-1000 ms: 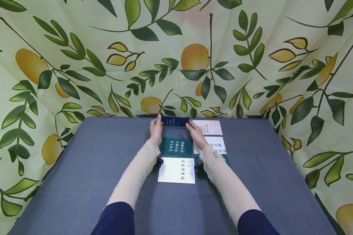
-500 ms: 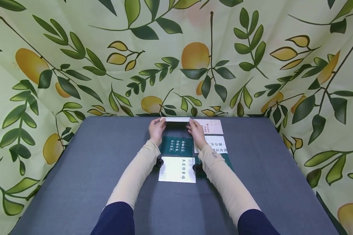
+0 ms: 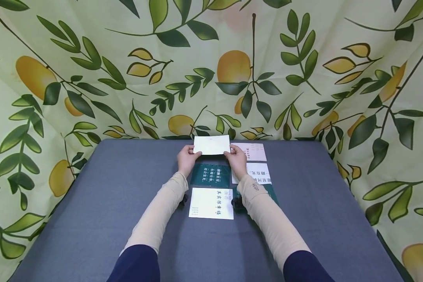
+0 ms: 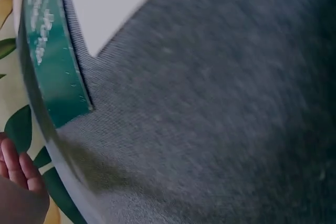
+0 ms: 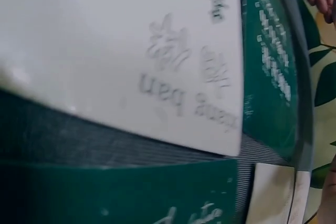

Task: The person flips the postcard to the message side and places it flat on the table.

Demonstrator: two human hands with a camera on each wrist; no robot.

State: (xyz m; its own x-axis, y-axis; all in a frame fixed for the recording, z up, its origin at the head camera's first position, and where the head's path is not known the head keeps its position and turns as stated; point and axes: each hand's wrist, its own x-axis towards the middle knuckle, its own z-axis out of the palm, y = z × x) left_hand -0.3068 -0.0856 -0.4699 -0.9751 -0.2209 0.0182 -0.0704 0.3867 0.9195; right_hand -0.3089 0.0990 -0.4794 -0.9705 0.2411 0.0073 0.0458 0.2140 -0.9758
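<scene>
A card (image 3: 211,145) with its plain white side showing is held up over the far edge of the table by both hands. My left hand (image 3: 187,159) pinches its lower left corner, thumb on the near face. At the lower right corner my right hand (image 3: 237,160) pinches it the same way. Just nearer lies a dark green card (image 3: 210,175) with white writing, and below that a white card (image 3: 208,203) with dark characters, also seen in the right wrist view (image 5: 105,51). The card's far face is hidden.
To the right, a pinkish card (image 3: 255,152), a white card (image 3: 259,172) and a green card (image 3: 272,192) form a column, partly covered by my right arm. A grey cloth (image 3: 109,203) covers the table. Behind hangs a leaf-and-fruit patterned curtain (image 3: 197,94).
The held card has turned over between my hands: its dark blue printed face showed first, then a thin edge, now the white side. The cards on the table have stayed put.
</scene>
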